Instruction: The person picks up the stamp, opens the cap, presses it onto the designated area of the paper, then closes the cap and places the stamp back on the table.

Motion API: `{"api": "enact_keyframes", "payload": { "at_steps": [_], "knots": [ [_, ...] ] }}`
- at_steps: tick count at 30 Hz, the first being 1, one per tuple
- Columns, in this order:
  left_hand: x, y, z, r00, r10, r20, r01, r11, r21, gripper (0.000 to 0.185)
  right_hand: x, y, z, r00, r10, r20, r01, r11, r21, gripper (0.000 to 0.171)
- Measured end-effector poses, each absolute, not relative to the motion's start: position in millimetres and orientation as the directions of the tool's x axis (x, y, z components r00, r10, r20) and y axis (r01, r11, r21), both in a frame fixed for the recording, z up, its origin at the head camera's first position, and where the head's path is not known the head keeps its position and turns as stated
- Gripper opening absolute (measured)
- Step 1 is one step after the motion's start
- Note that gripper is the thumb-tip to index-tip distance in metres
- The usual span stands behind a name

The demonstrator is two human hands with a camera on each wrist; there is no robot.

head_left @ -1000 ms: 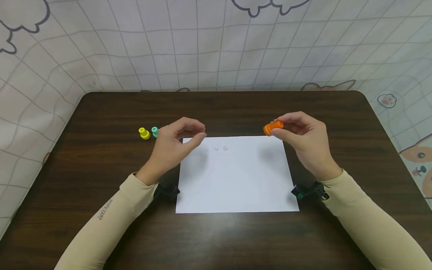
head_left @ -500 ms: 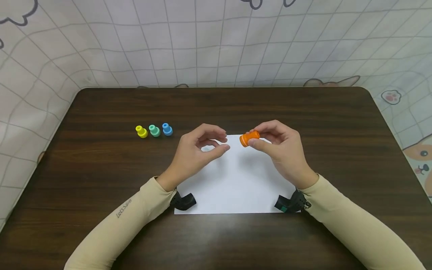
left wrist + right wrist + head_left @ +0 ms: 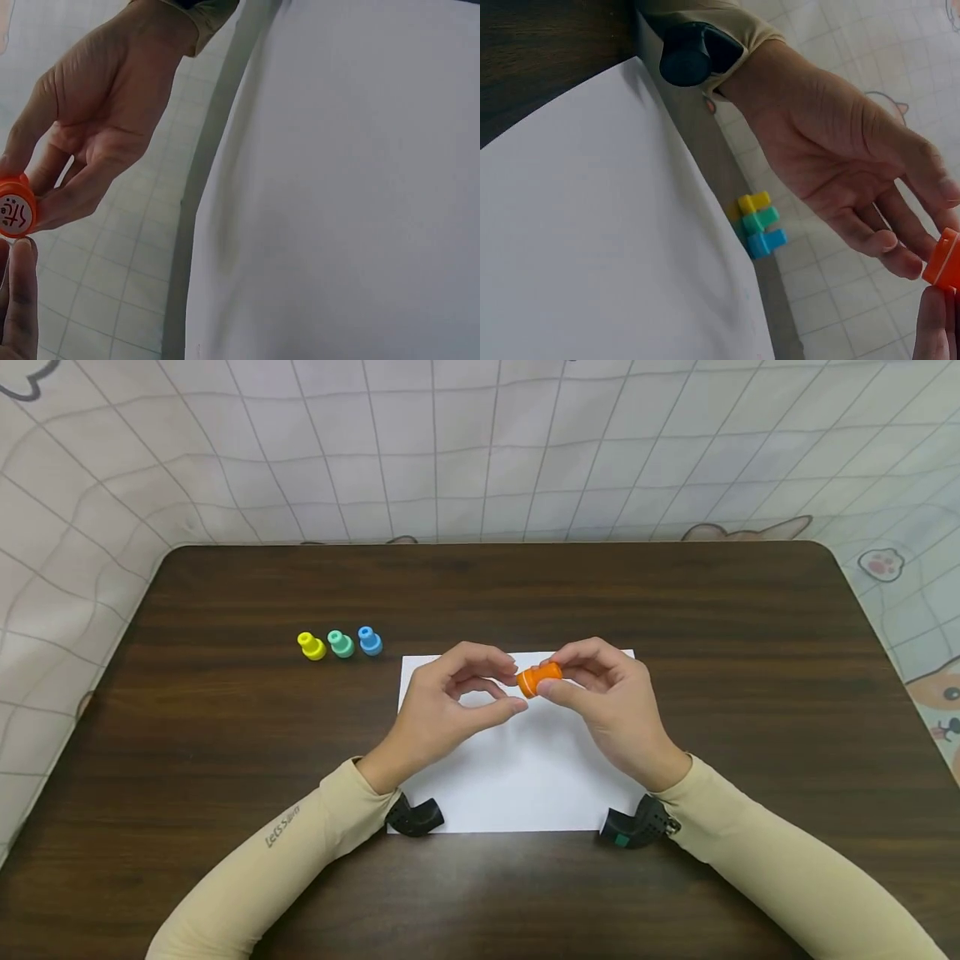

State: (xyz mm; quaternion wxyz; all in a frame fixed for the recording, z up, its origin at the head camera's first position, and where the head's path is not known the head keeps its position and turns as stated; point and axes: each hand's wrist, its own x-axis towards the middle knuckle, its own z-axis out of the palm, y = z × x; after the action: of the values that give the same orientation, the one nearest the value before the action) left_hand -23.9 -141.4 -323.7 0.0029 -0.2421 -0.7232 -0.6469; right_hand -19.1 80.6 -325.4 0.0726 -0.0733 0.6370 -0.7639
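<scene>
A small orange stamp (image 3: 538,679) is pinched between the thumb and fingers of my right hand (image 3: 617,710), raised over a white sheet of paper (image 3: 517,789). In the left wrist view its round end, a white label with red markings (image 3: 15,215), faces the camera. My left hand (image 3: 450,700) holds nothing; its relaxed fingers and thumb are spread apart, fingertips right at the stamp's left end. The right wrist view shows the left palm (image 3: 832,142) beside the stamp's orange end (image 3: 943,259).
Yellow (image 3: 311,646), green (image 3: 341,644) and blue (image 3: 370,641) stamps stand in a row left of the paper's far corner. All sits on a dark wooden table (image 3: 225,735). A grid-patterned cloth (image 3: 465,460) hangs behind the table.
My right hand has carried the orange stamp leftward over the paper. My left hand has moved right, uncovering the blue stamp, and the two hands now meet at the orange stamp.
</scene>
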Motion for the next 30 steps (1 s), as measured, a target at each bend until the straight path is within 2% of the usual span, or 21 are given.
{"api": "enact_keyframes", "payload": {
  "at_steps": [14, 24, 30],
  "knots": [
    [-18, -135, -332, -0.876, 0.325, 0.356, 0.388, 0.038, 0.921, 0.036, -13, 73, -331, -0.976, -0.213, -0.034, 0.084, -0.229, -0.970, 0.027],
    [-18, -136, -335, -0.857, 0.298, 0.421, 0.442, 0.006, 0.897, 0.033, -12, 74, -331, -0.974, -0.224, 0.013, 0.044, -0.247, -0.968, 0.028],
    [-17, -136, -337, -0.867, 0.284, 0.409, 0.428, 0.004, 0.904, 0.031, -11, 74, -333, -0.976, -0.216, 0.041, 0.015, -0.253, -0.967, 0.029]
  ]
}}
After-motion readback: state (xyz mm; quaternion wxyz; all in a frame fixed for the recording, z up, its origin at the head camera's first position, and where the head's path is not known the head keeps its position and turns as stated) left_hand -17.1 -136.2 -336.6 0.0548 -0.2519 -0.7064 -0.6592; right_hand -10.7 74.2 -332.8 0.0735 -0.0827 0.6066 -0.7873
